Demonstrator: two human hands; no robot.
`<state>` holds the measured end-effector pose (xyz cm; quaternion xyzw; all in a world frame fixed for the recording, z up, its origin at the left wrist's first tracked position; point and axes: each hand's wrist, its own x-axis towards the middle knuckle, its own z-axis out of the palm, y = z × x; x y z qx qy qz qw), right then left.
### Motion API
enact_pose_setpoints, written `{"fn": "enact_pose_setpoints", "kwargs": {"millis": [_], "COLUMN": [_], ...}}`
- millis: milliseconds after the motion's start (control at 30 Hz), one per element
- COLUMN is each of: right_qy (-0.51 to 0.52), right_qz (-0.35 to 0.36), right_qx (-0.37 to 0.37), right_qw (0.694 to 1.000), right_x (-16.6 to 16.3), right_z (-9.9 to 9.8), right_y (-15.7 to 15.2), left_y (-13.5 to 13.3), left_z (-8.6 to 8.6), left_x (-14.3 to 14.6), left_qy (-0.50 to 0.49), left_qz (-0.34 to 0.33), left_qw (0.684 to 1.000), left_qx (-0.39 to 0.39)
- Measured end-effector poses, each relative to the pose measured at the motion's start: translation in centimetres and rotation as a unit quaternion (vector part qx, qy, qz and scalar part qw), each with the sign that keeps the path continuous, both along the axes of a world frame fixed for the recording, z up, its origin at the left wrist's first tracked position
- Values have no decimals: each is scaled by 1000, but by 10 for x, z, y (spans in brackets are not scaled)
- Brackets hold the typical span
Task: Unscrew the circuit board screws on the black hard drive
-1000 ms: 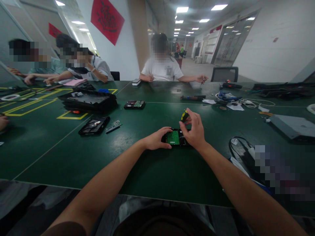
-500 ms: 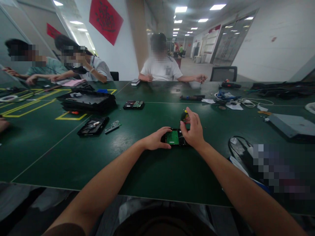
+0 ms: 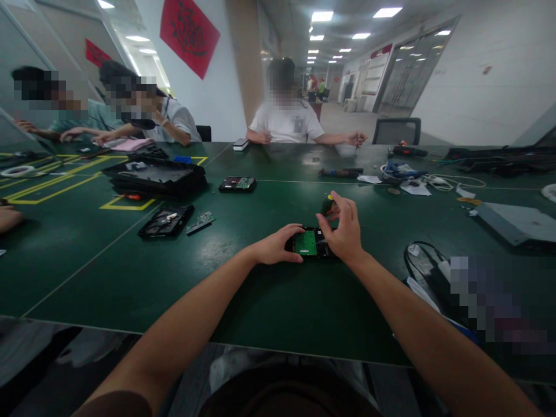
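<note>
My left hand [image 3: 273, 248] clamps the hard drive [image 3: 309, 243] flat on the green table [image 3: 278, 315]; my right hand [image 3: 345, 231] grips a screwdriver [image 3: 326, 205] upright over it; board markings illegible.

Right hand [image 3: 345, 231]: fingers re-set on the screwdriver handle [image 3: 326, 206] over the hard drive [image 3: 307, 243]; closed tight half a second ago, index and middle now lifted and spread. Handle's yellow patch, plain a second ago, now mostly hidden; probably turned. Far left, co-worker's hand [image 3: 72, 135] has slid rightward along the table [image 3: 260, 313].
</note>
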<state>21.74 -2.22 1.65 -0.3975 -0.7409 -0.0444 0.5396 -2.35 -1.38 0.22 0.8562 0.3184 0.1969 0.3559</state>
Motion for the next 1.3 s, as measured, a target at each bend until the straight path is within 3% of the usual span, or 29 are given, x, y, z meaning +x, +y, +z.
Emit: {"fn": "enact_pose_setpoints", "kwargs": {"millis": [900,1100,1300], "right_qy": [1,18,40], "right_qz": [13,-34,-68], "right_qx": [2,46,32], "right_qw": [1000,998,996], "right_x": [0,9,22], "right_z": [1,6,0], "right_y": [-2,2,13], "left_y": [1,1,-2], "left_z": [-1,-2,0], "left_x": [0,1,1], "left_qy": [-6,-3,8], "left_qz": [3,5,15], "left_qw": [1000,1000,1000], "left_qx": [-7,6,3]}}
